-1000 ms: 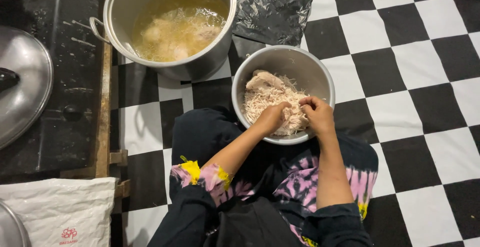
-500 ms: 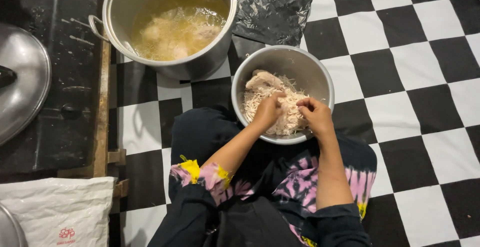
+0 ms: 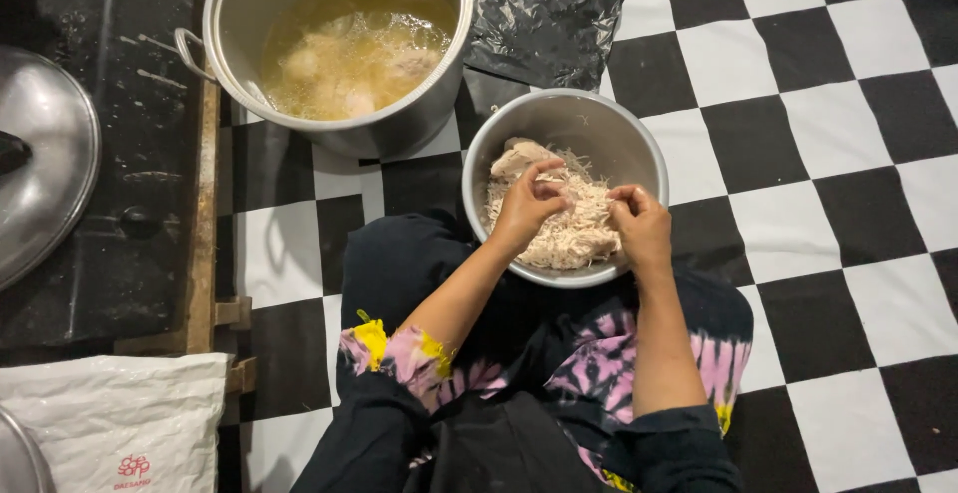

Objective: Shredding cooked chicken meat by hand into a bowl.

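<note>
A round metal bowl (image 3: pixel 639 139) stands on the checkered floor in front of my knees. It holds a heap of pale shredded chicken (image 3: pixel 564 239) and one whole piece (image 3: pixel 514 157) at its far left. My left hand (image 3: pixel 527 206) is inside the bowl, its fingers pinched on a strand of meat. My right hand (image 3: pixel 639 229) hovers over the bowl's near right side, fingers curled on shreds too.
A large steel pot (image 3: pixel 329 129) of yellow broth with chicken pieces stands at the back left. A black plastic bag (image 3: pixel 544 24) lies behind the bowl. A metal lid (image 3: pixel 45 154) rests on a dark surface at left. A white bag (image 3: pixel 110 423) lies bottom left.
Both hands have drawn a little apart over the chicken heap, the left one shifting left and up. The bowl and pot stay in place.
</note>
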